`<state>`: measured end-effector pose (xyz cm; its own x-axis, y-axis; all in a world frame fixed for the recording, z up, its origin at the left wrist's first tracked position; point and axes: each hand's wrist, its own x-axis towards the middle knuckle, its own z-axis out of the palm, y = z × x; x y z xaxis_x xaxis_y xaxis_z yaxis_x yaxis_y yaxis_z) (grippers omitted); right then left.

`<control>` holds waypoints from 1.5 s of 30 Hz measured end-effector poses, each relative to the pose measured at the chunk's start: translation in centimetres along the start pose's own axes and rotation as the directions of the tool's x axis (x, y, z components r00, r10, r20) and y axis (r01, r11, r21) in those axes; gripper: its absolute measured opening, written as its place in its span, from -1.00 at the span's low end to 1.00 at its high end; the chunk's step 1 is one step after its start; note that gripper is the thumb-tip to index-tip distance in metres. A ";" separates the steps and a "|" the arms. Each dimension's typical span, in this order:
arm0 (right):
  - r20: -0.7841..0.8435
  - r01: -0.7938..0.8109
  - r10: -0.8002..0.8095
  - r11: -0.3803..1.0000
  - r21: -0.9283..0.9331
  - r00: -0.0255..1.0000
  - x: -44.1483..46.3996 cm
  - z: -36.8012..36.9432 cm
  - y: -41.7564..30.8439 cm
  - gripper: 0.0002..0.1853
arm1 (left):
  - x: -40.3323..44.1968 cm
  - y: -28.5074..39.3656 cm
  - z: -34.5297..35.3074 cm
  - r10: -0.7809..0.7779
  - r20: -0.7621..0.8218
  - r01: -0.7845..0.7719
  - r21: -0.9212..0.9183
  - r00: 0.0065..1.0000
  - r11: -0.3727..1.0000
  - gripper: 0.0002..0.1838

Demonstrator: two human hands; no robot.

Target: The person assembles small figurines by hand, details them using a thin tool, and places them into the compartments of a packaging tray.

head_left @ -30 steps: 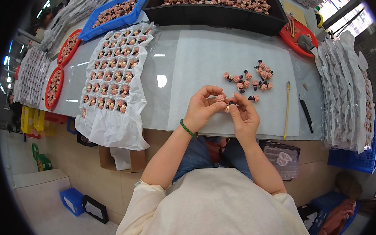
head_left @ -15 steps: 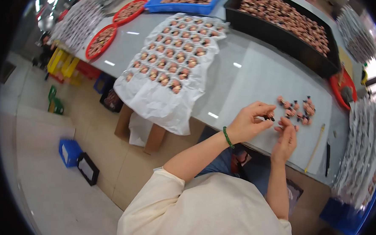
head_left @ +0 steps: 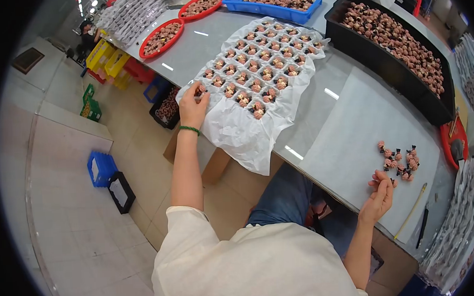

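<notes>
While our left hand [head_left: 193, 107] is at the white tray [head_left: 278, 111], our right hand [head_left: 378, 197] hovers by loose figures [head_left: 412, 163]

Where the tabletop [head_left: 197, 51] begins at far left, two red trays [head_left: 157, 54] stand heaped. Next comes our left hand, thumb and fingers curled around one small pink figure [head_left: 200, 89] at the left corner of the white tray; whether they press on it or it sits in a pocket, we cannot tell. Rows of similar figures [head_left: 255, 85] fill the tray, and bare paper [head_left: 247, 142] hangs over the near edge. A blue bin [head_left: 267, 12] stands behind. Farther right, over a white sheet [head_left: 348, 120], our right hand is loosely spread, no figure to be seen in it, just beside the loose figures. Behind them stands a long black bin [head_left: 380, 68], heaped; a yellow stick [head_left: 412, 210] and a dark pen-like tool [head_left: 422, 226] lie at the right.

We judge each figure light and stiff, its knobbly surface giving fair grip, its small black parts likeliest to snap. We would take hold around the rounded pink body with thumb and fingertips.
</notes>
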<state>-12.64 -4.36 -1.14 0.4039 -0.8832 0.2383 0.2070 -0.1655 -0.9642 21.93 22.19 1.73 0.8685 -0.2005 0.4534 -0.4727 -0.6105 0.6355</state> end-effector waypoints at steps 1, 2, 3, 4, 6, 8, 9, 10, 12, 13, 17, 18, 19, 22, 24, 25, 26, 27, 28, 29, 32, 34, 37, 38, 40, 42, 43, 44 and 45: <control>0.004 0.001 -0.001 1.000 -0.014 1.000 0.0 0.0 -0.1 -0.75 | 0.1 -0.2 0.1 0.003 0.011 -0.003 -0.008 1.000 1.000 -0.68; -0.008 0.000 0.000 1.000 -0.026 1.000 0.0 0.0 -0.2 -0.75 | 0.1 -0.2 0.3 0.009 0.021 -0.009 0.030 1.000 1.000 -0.69; 0.000 -0.007 0.007 1.000 -0.022 1.000 0.0 0.1 -0.2 -0.75 | 0.1 -0.1 0.6 0.014 0.033 -0.017 0.065 0.999 0.998 -0.70; 0.005 -0.013 0.013 1.000 -0.021 1.000 0.0 0.1 -0.1 -0.75 | -0.1 -0.1 1.0 0.021 0.049 -0.026 0.097 0.999 0.995 -0.71; 0.009 -0.019 0.019 0.999 -0.034 1.000 -0.1 -0.1 -0.1 -0.76 | -0.2 -1.6 1.5 0.064 0.047 -0.070 0.129 0.997 0.989 -0.71; 0.004 -0.013 0.013 0.998 -0.066 1.000 -0.1 0.1 -0.4 -0.77 | -0.4 -3.8 2.4 0.246 0.055 -0.231 0.580 0.968 0.781 -0.65; 0.000 -0.007 0.007 0.996 -0.087 1.000 -0.2 0.3 -0.7 -0.78 | 0.0 -5.0 2.4 0.094 0.144 -0.160 0.569 0.985 0.806 -0.60; 0.014 0.009 -0.007 0.993 -0.116 1.000 -0.2 0.5 -0.9 -0.79 | 0.2 -5.5 2.5 -0.056 0.236 -0.092 0.570 0.970 0.817 -0.54; 0.064 0.065 -0.055 0.982 -0.179 0.996 -0.1 0.3 -1.0 -0.81 | -0.7 -5.6 2.0 -0.092 0.267 -0.057 0.503 0.959 0.862 -0.49; 0.103 0.105 -0.085 0.972 -0.209 0.991 -0.1 0.1 -0.7 -0.82 | -0.7 -5.3 1.9 -0.112 0.296 -0.056 0.506 0.949 0.861 -0.47; 0.188 0.305 -0.255 0.897 -0.321 0.948 -0.5 0.2 -1.0 -0.90 | -0.2 -3.5 0.9 -0.169 0.417 -0.070 0.500 0.893 0.863 -0.47; 0.235 0.369 -0.304 0.873 -0.320 0.923 -0.6 0.4 -1.2 -0.89 | 0.1 -2.2 0.6 -0.155 0.420 -0.082 0.495 0.894 0.865 -0.47; 0.283 0.432 -0.351 0.847 -0.311 0.893 -0.6 0.6 -1.5 -0.87 | 0.2 -0.8 0.2 -0.161 0.395 -0.092 0.548 0.904 0.832 -0.49; 0.235 0.539 -0.486 0.722 -0.434 0.842 -0.2 0.0 -2.4 -0.83 | 0.3 2.4 -0.4 -0.159 0.330 -0.105 0.656 0.931 0.747 -0.53; 0.217 0.573 -0.545 0.657 -0.490 0.810 0.0 -0.6 -3.3 -0.81 | 0.3 3.1 -0.4 0.250 0.094 -0.267 0.389 0.964 0.882 -0.60; 0.184 0.469 -0.481 0.581 -0.665 0.857 0.2 -0.9 -4.1 -0.80 | -0.1 4.6 -0.5 0.407 -0.075 -0.376 0.262 0.910 0.889 -0.64; 0.140 0.352 -0.425 0.476 -0.806 0.895 0.6 -1.2 -4.4 -0.79 | -1.0 6.5 -0.2 0.435 -0.130 -0.407 0.197 0.891 0.892 -0.69; 0.148 0.364 -0.428 0.484 -0.796 0.892 0.6 -1.5 -4.0 -0.79 | -2.4 10.3 0.4 0.457 -0.187 -0.439 0.135 0.869 0.889 -0.73; 0.120 0.318 -0.351 0.585 -0.746 0.929 0.5 -1.8 -3.1 -0.78 | -3.8 12.9 1.0 0.467 -0.164 -0.471 0.018 0.869 0.882 -0.74; 0.103 0.263 -0.268 0.674 -0.690 0.958 0.3 -2.1 -2.3 -0.78 | -5.1 15.0 1.9 0.479 -0.142 -0.494 -0.102 0.866 0.864 -0.74; 0.076 0.163 -0.146 0.809 -0.565 0.986 0.4 -1.4 -2.2 -0.77 | -9.4 18.2 6.8 0.469 0.120 -0.286 -0.654 0.875 0.700 -0.76; 0.020 0.060 -0.057 0.902 -0.428 0.998 0.4 -0.7 -2.4 -0.78 | -12.2 20.4 9.9 0.471 0.404 0.043 -0.793 0.784 0.608 -0.79; 0.129 0.293 -0.287 0.654 -0.698 0.949 0.9 -0.4 -2.6 -0.79 | -14.9 22.5 12.9 0.459 0.580 0.236 -0.757 0.673 0.610 -0.76; 0.208 0.376 -0.367 0.481 -0.792 0.907 0.9 -0.4 -2.5 -0.79 | -15.6 23.1 13.7 0.443 0.589 0.258 -0.752 0.676 0.606 -0.78; 0.147 0.319 -0.316 0.606 -0.729 0.937 0.5 -0.4 -2.1 -0.79 | -16.4 23.8 14.7 0.406 0.612 0.307 -0.738 0.678 0.600 -0.80; 0.044 0.184 -0.191 0.822 -0.538 0.981 0.0 -0.6 -1.6 -0.78 | -17.0 23.8 15.1 0.395 0.663 0.349 -0.704 0.636 0.619 -0.80; 0.038 0.178 -0.188 0.822 -0.541 0.981 0.0 -0.8 -1.5 -0.78 | -17.0 23.8 15.2 0.386 0.705 0.379 -0.669 0.594 0.639 -0.79; 0.084 0.272 -0.271 0.797 -0.539 0.959 0.1 -1.0 -1.4 -0.77 | -17.1 23.9 15.4 0.376 0.745 0.406 -0.633 0.551 0.659 -0.78; 0.131 0.363 -0.350 0.764 -0.533 0.928 0.1 -1.2 -1.3 -0.77 | -17.1 23.8 15.4 0.378 0.748 0.408 -0.630 0.545 0.661 -0.78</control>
<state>-13.89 -4.77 -0.04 0.4192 -0.7040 0.5733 -0.1697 -0.6811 -0.7122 -1.88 -0.75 -0.50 0.4067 -0.9134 0.0196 -0.0524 -0.0019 0.9986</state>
